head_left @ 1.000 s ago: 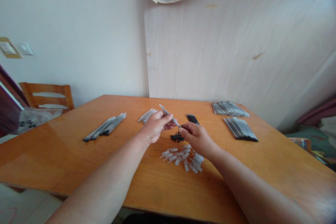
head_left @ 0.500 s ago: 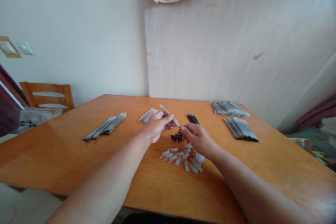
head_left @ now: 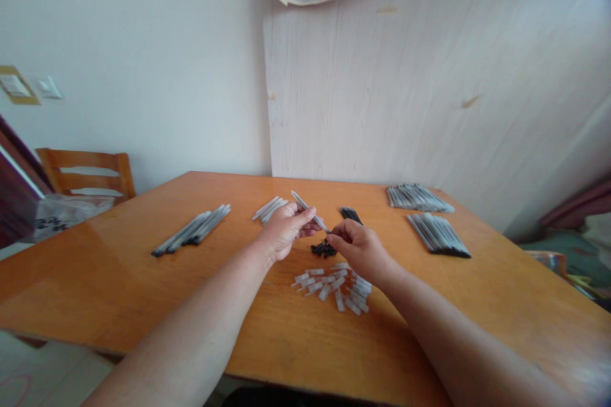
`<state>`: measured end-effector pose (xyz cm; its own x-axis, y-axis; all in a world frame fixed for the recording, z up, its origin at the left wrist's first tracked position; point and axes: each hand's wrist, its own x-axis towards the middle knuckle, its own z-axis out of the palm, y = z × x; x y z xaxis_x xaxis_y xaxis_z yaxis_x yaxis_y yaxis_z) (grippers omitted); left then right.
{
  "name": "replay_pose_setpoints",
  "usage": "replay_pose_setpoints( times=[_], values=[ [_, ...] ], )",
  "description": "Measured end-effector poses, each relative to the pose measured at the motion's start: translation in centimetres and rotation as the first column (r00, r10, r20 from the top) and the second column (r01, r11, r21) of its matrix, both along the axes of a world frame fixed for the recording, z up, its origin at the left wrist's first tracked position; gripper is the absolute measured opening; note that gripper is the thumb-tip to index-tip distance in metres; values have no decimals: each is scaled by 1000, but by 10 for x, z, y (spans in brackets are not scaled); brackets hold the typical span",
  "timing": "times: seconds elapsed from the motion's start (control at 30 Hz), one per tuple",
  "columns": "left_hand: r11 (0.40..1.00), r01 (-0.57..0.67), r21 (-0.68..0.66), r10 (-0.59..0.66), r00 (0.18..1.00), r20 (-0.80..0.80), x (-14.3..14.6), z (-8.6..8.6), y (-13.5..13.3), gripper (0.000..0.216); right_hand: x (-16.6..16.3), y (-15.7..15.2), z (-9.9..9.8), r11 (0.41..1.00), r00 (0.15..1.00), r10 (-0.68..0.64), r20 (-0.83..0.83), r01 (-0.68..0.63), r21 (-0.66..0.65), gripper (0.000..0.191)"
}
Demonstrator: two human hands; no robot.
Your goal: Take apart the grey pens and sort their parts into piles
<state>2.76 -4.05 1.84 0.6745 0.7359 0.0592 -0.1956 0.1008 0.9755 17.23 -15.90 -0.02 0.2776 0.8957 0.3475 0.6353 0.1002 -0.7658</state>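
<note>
My left hand point(head_left: 292, 226) is closed around a slim whitish pen barrel point(head_left: 300, 200), which slants from upper left to lower right. At the barrel's lower end the fingertips of my right hand point(head_left: 356, 243) are pinched together; whether a small part sits between them is hidden. Below the fingers lies a little heap of black plugs point(head_left: 321, 249). Nearer to me are scattered white translucent tips point(head_left: 327, 283), partly beneath my right hand. Behind my left hand rest several white barrels point(head_left: 267, 206), and past my right hand lies a bundle of thin black sticks point(head_left: 351, 213).
On the wooden table point(head_left: 157, 311), a row of black-ended pens point(head_left: 193, 229) lies to the left. Two more groups are on the right: a far stack point(head_left: 417, 197) and a nearer one point(head_left: 438, 235). A chair point(head_left: 88, 172) and a plastic bag point(head_left: 67, 213) stand beyond the left edge.
My right hand's fingers have shifted slightly and curled more at the barrel's lower end. My left hand and the barrel stay nearly still.
</note>
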Motion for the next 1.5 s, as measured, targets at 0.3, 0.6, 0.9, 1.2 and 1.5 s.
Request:
replay_pose_setpoints(
  times=[0.3,0.6,0.9,1.2,1.5],
  values=[
    [1000,10,-12,-10,1000,13,0,-2,1,31,3,0,-2,998,998,36,46,-34,-47,27],
    [1000,-1,-22,2,1000,11,1,-2,0,29,3,0,-1,998,997,45,60,-42,-48,27],
    [1000,-3,-27,4,1000,13,1,-2,-1,29,3,1,-5,999,1000,26,12,-25,-28,27],
    [999,-22,-43,21,1000,-8,1,0,-2,27,1,-1,2,999,996,-44,74,45,-10,16],
    [993,-74,-94,77,997,29,-1,1,3,22,4,0,1,998,995,-46,88,49,-42,18]
  ],
)
